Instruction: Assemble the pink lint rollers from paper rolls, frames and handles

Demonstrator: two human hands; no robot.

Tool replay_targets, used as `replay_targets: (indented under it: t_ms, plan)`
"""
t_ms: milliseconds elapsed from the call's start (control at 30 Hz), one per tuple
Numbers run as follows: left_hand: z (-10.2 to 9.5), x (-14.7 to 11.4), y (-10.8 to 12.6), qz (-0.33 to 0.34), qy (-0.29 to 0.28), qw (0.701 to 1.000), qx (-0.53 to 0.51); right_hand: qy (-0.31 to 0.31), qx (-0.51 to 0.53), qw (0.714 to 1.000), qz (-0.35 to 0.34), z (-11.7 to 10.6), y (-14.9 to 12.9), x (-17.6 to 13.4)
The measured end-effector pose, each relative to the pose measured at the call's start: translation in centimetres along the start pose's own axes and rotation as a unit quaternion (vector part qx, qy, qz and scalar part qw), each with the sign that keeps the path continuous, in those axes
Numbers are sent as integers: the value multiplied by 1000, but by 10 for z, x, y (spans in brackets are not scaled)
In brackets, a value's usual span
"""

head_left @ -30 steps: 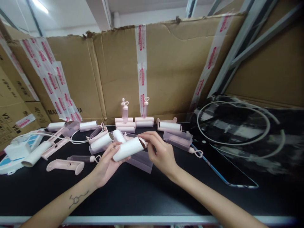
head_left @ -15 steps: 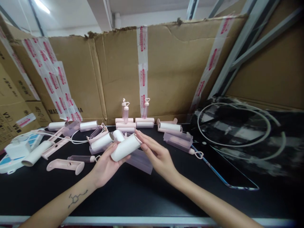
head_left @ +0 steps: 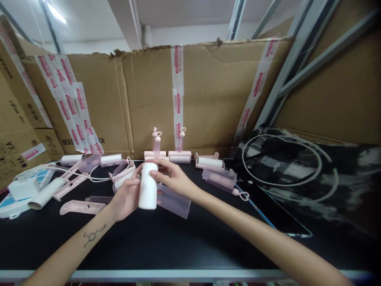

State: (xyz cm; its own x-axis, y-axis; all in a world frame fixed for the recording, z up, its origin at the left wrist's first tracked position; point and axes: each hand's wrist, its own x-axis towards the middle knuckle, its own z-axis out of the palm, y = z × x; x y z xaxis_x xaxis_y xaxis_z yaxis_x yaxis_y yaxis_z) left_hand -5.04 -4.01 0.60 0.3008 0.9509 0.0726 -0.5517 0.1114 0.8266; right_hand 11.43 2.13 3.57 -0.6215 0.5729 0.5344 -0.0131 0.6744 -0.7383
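A white paper roll, like a lint roller refill, stands nearly upright above the black table between my hands. My left hand supports it from the left, with its fingers partly hidden behind the roll. My right hand grips its upper end, thumb on the front and fingers over the top. Behind the roll lies a translucent purple cover. Another white roll rests behind my left hand, partly covered. A pink lint roller handle lies left of my left hand.
Upright pink lint rollers stand at the back against the cardboard. More rollers lie back right, near a phone-like dark slab and a coiled white cable. A power strip and loose roll lie left.
The paper roll has turned from a slant to nearly upright. My right hand has moved left from its open end to grip its top, and the view has shifted slightly.
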Motion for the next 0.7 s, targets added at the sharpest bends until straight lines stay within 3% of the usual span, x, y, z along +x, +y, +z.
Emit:
replay_targets:
  t_ms: [133, 200, 267, 400, 533, 700]
  plan:
    - [-3, 3, 8, 26, 63, 998, 8, -39, -186, 981, 27, -24, 20, 20]
    - [-5, 4, 14, 43, 74, 996, -32, -60, -339, 938, 43, -43, 34, 22]
    - [-7, 3, 19, 58, 78, 993, -73, -104, -398, 910, 48, -57, 47, 18]
    - [-7, 2, 18, 42, 122, 987, -99, -147, -434, 888, 41, -58, 65, -1]
    - [-6, 4, 8, 24, 130, 986, -102, -143, -447, 881, 55, -61, 62, -17]
    - [-6, 13, 0, 59, 201, 975, -72, -106, -363, 922, 77, -81, 24, -23]
